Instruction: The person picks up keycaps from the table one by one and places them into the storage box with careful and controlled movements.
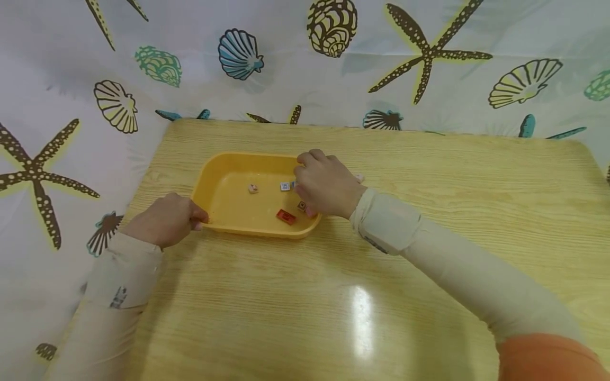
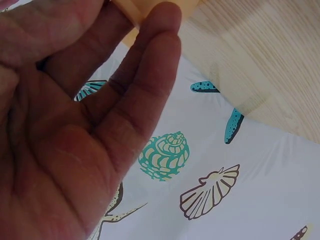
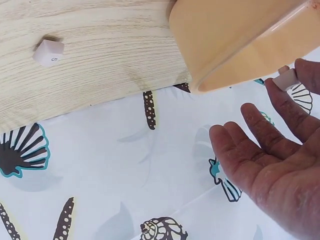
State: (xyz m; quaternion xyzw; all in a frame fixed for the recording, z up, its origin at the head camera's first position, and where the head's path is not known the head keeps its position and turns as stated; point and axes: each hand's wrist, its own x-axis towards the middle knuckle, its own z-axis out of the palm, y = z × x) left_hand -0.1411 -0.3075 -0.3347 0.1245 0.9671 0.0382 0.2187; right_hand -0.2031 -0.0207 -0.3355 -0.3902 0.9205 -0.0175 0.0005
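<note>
A shallow yellow plastic tray [image 1: 233, 209] sits on the table with several small keycaps in it. My left hand [image 1: 167, 219] pinches the tray's rim at the near left corner; in the left wrist view the fingers [image 2: 150, 65] reach up to its edge. Over the tray's right end is my right hand [image 1: 329, 182]. In the right wrist view its thumb and index finger pinch a small whitish keycap [image 3: 286, 80], while the other fingers are loosely spread. Inside the tray lie a long red keycap [image 1: 286, 216], a white one [image 1: 285, 186] and a pinkish one [image 1: 253, 188].
A pale keycap [image 3: 49, 53] with a printed character lies on the wooden table [image 1: 429, 180], right of the tray. A white cloth [image 1: 286, 90] with shells and starfish hangs along the back and left edges of the table.
</note>
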